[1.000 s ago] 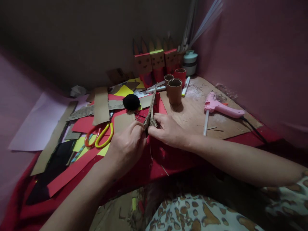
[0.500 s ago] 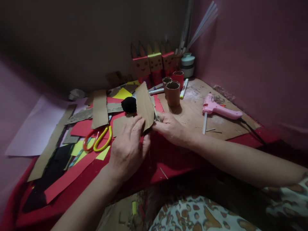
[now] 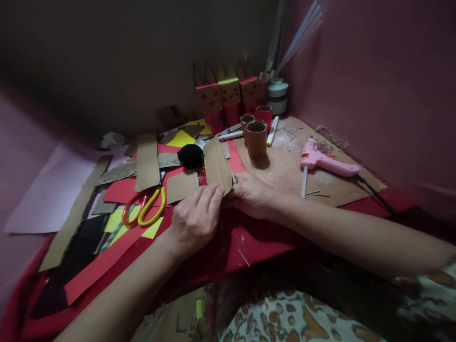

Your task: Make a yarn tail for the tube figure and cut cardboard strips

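Note:
A piece of brown cardboard (image 3: 218,164) stands tilted between my hands above the red cloth. My left hand (image 3: 197,213) is closed on its lower left edge, fingers bent over the front. From the other side my right hand (image 3: 251,192) grips the lower right edge, with a thin torn strip showing by its thumb; part of its fingers is hidden behind the cardboard. Just left of the piece lies a round black thing (image 3: 191,156). Another flat cardboard piece (image 3: 182,185) lies beside my left hand. Scissors (image 3: 151,206) with orange and yellow handles rest further left.
A pink glue gun (image 3: 320,159) lies on a wooden board (image 3: 285,178) at the right, its cord trailing. Cardboard tubes (image 3: 257,140), markers (image 3: 272,131) and box figures with faces (image 3: 230,92) stand or lie behind. Red paper (image 3: 103,266) and cardboard strips (image 3: 67,232) cover the left.
The cardboard has tipped lower and shifted slightly right. My left hand's fingers have curled more tightly around its lower edge, and my right hand has turned a little beneath it.

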Motion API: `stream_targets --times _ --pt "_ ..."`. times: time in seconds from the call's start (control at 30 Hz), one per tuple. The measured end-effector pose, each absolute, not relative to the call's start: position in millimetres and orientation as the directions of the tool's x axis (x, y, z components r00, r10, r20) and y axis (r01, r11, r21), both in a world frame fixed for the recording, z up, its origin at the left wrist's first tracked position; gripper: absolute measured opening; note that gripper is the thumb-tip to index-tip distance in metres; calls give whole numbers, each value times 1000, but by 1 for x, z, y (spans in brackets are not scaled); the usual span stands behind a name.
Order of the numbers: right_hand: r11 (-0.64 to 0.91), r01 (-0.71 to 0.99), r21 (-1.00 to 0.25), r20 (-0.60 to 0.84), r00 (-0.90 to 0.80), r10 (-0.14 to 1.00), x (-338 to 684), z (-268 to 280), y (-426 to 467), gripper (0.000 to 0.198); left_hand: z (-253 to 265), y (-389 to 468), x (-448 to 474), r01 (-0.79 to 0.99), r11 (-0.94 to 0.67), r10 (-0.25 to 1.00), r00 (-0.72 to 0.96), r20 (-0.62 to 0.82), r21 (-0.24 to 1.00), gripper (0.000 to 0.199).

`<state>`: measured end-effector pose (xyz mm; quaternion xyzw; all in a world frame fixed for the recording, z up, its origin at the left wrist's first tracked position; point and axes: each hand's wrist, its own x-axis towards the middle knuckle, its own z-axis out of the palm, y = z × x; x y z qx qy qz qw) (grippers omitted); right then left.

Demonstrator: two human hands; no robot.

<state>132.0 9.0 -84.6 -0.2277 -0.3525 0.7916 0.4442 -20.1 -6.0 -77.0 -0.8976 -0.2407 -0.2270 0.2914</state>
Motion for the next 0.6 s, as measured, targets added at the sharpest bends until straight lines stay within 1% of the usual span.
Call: stream_targets --times 0.07,0.17,0.23,0.3,0.37,0.43,0.5,0.6 --pt "-382 -554 -739 -80 -491 867 131 -83 9 20 -77 -1 -21 588 -730 328 748 577 -348 26" --pt "-391 -574 -719 -98 -473 875 131 -83 10 21 -74 4 -20 643 -736 414 675 611 -212 18" --pt "-382 -572 -726 -97 -465 880 132 -83 11 19 -72 6 -18 654 -746 470 651 596 -126 15" --pt "-357 -568 -742 -75 -458 886 133 -84 12 18 -71 7 -15 646 -760 500 650 573 -70 18" --pt "-337 -571 -748 -46 -463 885 134 -84 13 22 -72 9 -14 625 -778 493 669 556 -62 29" --pt "-335 -581 -742 -33 -468 883 135 -82 13 26 -75 11 -14 602 -795 466 680 566 -70 33" --pt "-345 -591 -730 -43 -464 885 135 -80 13 28 -77 14 -16 578 -813 437 686 581 -71 30" --pt "-379 -584 -718 -99 -453 886 135 -77 12 23 -78 18 -18 564 -824 426 685 590 -60 25"
